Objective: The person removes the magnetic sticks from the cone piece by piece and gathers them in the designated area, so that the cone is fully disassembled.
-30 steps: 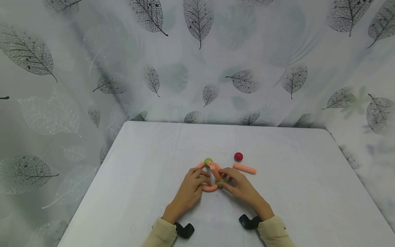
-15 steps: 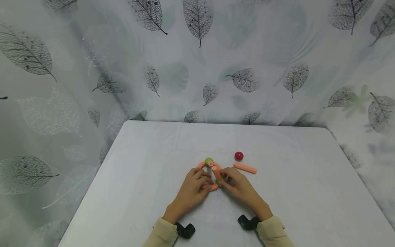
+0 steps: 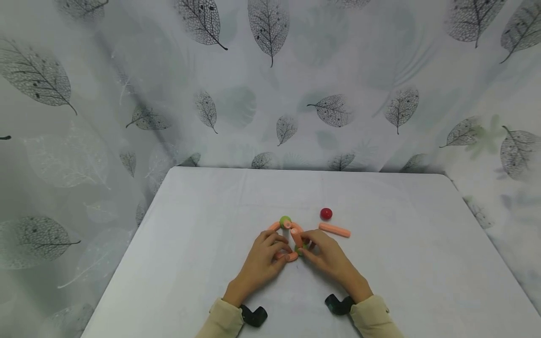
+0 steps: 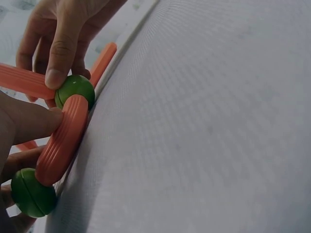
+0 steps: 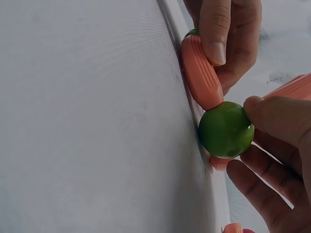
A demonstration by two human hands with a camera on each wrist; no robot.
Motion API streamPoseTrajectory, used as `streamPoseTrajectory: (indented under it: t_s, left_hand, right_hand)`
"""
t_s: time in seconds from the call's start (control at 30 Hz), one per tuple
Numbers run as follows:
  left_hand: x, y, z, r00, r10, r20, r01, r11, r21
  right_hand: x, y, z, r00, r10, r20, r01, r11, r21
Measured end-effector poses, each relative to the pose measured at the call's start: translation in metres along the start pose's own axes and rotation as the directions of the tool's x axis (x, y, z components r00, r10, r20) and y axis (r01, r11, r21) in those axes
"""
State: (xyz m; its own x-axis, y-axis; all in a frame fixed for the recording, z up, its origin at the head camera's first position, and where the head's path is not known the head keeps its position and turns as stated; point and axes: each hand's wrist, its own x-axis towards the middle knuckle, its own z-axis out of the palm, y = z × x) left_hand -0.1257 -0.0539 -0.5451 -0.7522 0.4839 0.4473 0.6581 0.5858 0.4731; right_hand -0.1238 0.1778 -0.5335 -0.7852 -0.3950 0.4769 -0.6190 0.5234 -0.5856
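Around the middle of the white table [image 3: 211, 202], both hands are on the near side of a ring of balls and rods. Left hand [image 3: 264, 251]: thumb and fingers pinch the curved orange ridged plastic-looking rod [image 4: 64, 141]. Right hand [image 3: 327, 251]: thumb and fingertips grip the glossy green ball [image 5: 226, 130] at that rod's right end, thumb also at the foot of the ridged orange upright rod [image 4: 22, 80]. Second green ball [image 4: 33, 192] is at the curved rod's other end, left fingers against it.

Risks, my read:
- Rod ends meet the balls; can't tell if they're fully seated. If not, joint drops out on release.
- Off-axis push would twist the gripped ball and tip the upright; I see only its foot joint for support.
- Hard push leftward loads the second ball. Poorly braced, that joint pops or the ring skews at the far lime-green ball [image 3: 282, 218].
- Ball is smooth; uneven fingertip pressure could let it spin.
- Loose straight orange rod [image 3: 334, 230] and shiny red ball [image 3: 326, 214] sit just beyond the right hand. Careless sweep forward sends the red one rolling.
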Motion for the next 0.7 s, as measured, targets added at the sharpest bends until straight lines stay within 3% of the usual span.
streamPoseTrajectory:
  t_s: [0.17, 0.7]
  left_hand:
    - [-0.0003, -0.0001, -0.0003, 1.000, 0.000, 0.002, 0.000, 1.000, -0.016]
    - [-0.0015, -0.0024, -0.0007, 1.000, 0.023, -0.020, -0.023, 1.000, -0.014]
  right_hand:
    - [0.0011, -0.0019, 0.0000, 1.000, 0.013, 0.003, -0.013, 0.999, -0.044]
    - [0.0031, -0.0069, 0.0017, 1.000, 0.012, -0.005, -0.012, 0.999, -0.048]
